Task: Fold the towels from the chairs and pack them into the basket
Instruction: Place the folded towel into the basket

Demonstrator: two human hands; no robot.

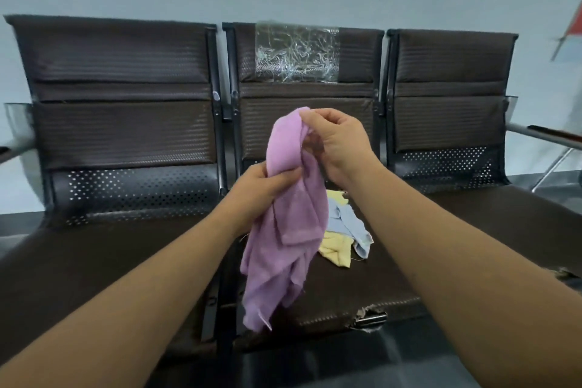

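Barely starting: gripping the crumpled purple towel [283, 246] with left hand [264, 186], pinching its top with right hand [340, 142], above the middle chair [362, 287], leaving yellow towel [337, 250] and blue towel [352, 224] unfolded there, seeing no basket.

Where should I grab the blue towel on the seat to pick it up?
Probably pinch the blue towel by its crumpled near end, coming from above on the right. That end sticks past the yellow towel onto bare seat, and the purple towel hangs in front of its left side.
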